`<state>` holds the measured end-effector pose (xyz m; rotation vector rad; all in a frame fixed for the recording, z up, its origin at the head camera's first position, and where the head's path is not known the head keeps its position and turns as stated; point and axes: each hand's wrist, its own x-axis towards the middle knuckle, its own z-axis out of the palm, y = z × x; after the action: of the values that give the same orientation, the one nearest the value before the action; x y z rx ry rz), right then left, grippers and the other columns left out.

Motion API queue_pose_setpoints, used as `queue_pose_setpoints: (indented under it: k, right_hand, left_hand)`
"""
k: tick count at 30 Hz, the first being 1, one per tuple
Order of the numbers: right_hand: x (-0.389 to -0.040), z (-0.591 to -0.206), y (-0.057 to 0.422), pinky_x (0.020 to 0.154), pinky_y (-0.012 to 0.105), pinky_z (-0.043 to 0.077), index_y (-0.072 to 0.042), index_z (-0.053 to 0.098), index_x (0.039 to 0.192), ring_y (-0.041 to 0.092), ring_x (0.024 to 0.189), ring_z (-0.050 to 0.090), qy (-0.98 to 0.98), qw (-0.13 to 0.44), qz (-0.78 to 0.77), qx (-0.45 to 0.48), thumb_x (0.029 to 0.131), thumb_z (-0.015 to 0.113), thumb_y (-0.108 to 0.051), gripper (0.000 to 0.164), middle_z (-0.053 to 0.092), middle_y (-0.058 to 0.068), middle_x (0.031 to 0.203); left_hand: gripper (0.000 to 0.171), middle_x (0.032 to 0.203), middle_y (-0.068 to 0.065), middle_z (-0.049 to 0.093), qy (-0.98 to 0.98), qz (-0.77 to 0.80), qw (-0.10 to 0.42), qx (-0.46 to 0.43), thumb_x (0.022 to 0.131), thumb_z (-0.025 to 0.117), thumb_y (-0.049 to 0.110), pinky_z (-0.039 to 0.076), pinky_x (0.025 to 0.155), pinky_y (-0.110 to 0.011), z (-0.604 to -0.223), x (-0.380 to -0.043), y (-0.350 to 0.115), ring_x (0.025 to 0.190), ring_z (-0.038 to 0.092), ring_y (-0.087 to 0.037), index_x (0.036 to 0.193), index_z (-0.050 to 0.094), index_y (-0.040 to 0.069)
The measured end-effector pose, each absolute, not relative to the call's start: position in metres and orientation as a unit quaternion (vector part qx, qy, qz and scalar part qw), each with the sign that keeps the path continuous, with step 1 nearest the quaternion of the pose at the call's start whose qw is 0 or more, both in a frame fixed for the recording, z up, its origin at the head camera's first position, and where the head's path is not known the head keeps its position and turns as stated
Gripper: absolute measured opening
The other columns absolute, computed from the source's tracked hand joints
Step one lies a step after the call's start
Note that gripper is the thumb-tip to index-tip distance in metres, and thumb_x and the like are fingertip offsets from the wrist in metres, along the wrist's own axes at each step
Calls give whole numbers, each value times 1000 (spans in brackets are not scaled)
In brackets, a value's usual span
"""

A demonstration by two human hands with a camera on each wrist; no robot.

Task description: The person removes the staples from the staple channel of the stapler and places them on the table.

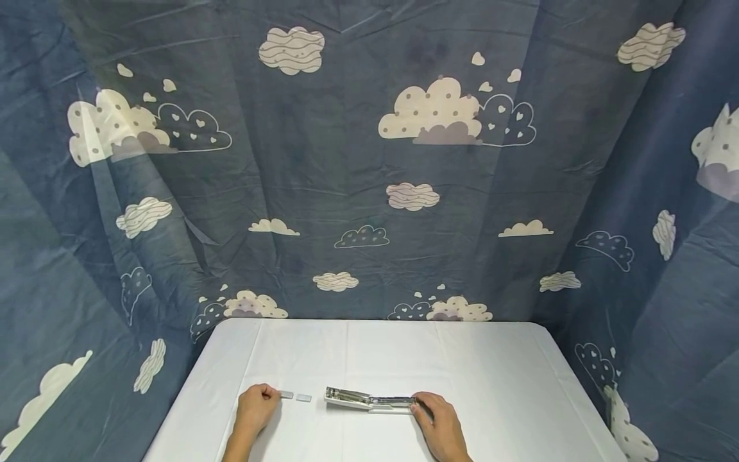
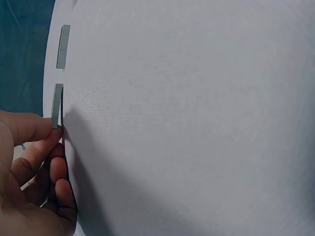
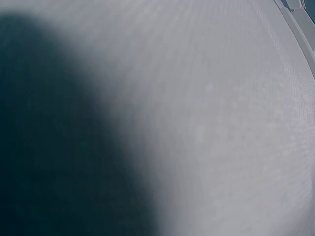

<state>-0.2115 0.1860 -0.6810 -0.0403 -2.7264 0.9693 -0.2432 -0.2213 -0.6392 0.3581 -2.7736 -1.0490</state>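
Note:
My left hand (image 1: pixel 254 409) pinches the end of a grey staple strip (image 2: pixel 56 104) between thumb and index finger, its other fingers curled below. A second staple strip (image 1: pixel 303 398) lies on the white table just to the right, in line with the first. Further right, a stapler (image 1: pixel 348 398) lies opened out lengthwise, its metal inside showing. My right hand (image 1: pixel 442 426) grips the stapler's right end between thumb and fingers. In the right wrist view only a pale edge of the stapler (image 3: pixel 301 30) shows at the top right corner; the right hand's fingertips are hidden there.
The table (image 1: pixel 491 359) is covered in white and has rounded far corners. Dark blue curtains (image 1: pixel 358 160) with a cloud print hang behind it and at both sides. A dark blur fills the left of the right wrist view.

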Motion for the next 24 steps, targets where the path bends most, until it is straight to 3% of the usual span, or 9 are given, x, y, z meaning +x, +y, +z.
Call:
queue_pose_setpoints:
  k: [10,24]
  right_hand:
    - [-214,-680,184,104,50,44,-34,66,107,17,117,61,-933,115,340,-19,90,65,-44,20,68,-13,116]
    - [-216,-683,186,101,51,46,-32,68,105,20,114,62,-932,107,345,-20,88,66,-44,20,69,-10,113]
  left_hand:
    - [15,60,4,53,-922,-359,77,122,78,71,18,37,54,-27,-641,-243,-224,57,46,-13,65,64,13]
    - [12,65,4,58,-921,-360,88,121,80,72,20,39,58,-27,-644,-240,-222,62,50,-11,71,67,15]
